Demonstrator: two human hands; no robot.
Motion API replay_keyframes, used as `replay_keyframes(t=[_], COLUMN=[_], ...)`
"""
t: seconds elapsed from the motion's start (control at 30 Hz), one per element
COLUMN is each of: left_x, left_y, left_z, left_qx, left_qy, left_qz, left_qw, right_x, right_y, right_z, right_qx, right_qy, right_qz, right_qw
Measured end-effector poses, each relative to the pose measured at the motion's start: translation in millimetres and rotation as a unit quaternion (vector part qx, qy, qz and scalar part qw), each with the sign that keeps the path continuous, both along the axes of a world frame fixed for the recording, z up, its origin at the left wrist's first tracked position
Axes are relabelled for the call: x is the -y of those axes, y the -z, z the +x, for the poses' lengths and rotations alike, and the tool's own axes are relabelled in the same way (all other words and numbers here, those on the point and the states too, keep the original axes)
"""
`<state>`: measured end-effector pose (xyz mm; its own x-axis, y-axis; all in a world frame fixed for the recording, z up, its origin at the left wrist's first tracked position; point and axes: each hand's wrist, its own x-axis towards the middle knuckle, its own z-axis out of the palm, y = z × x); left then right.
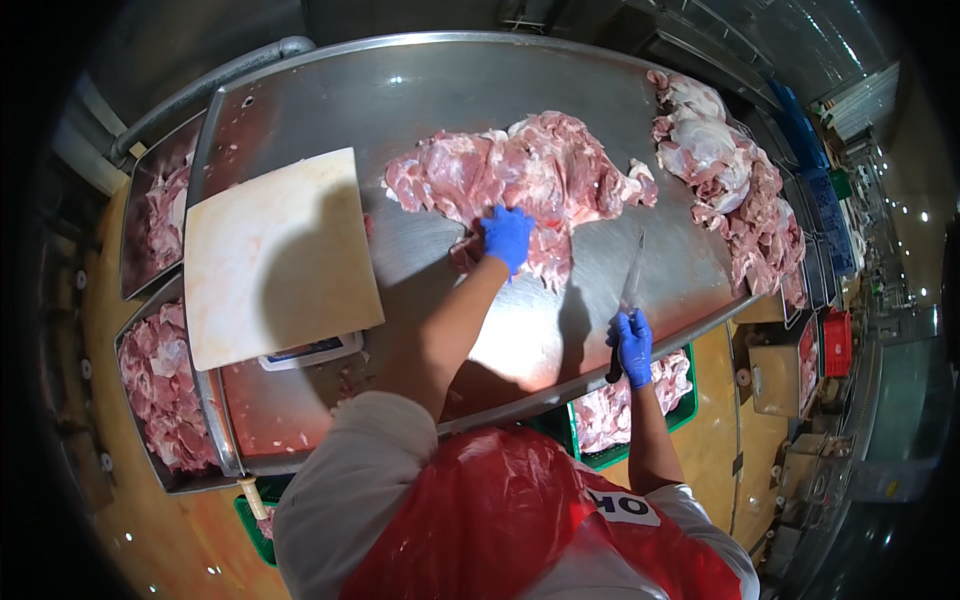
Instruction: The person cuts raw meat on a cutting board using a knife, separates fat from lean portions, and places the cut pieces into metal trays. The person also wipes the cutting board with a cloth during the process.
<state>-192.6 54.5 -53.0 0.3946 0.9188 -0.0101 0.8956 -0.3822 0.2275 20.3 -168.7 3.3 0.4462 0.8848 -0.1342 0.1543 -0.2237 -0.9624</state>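
A large spread-out piece of raw meat (545, 165) lies on the steel table (430, 90) in front of me. My left hand (508, 238), in a blue glove, presses on its near edge with the fingers bent into the flesh. Off to the right, my right hand (632, 347), also gloved in blue, is wrapped round the dark handle of a knife (634, 275). The blade points away from me over the table and stands apart from the meat. How firmly the left fingers grip is partly hidden by the hand's back.
A pale cutting board (280, 260) rests at the table's left on a white-and-blue object (315, 353). More meat (725, 170) is heaped along the right edge. Steel bins of meat (165, 385) stand at the left, and a green crate of meat (610, 415) sits below the near edge.
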Motion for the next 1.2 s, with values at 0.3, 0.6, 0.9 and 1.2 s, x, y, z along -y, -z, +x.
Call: replay_keyframes(t=[0.3,0.6,0.9,1.2], left_x=[120.2,97.9,84.1,262.9], left_y=[16.3,53.6,7.2,-18.2], left_z=[-64.9,-117.5,-77.4,-188.3], left_qx=[0.207,0.276,0.211,0.2], left_qy=[0.094,0.299,0.122,-0.188], left_qz=[-0.021,0.132,0.157,0.091], left_qw=[0.974,0.904,0.957,0.957], right_x=[-105.6,-172.5,-87.6,13.5], right_y=[-0.7,41.2,94.6,64.4], right_z=[32.5,58.2,62.3,84.6], right_qx=[0.302,0.379,0.323,0.205], right_qy=[-0.111,-0.327,-0.175,-0.123], right_qz=[0.057,-0.019,0.041,0.084], right_qw=[0.945,0.866,0.929,0.967])
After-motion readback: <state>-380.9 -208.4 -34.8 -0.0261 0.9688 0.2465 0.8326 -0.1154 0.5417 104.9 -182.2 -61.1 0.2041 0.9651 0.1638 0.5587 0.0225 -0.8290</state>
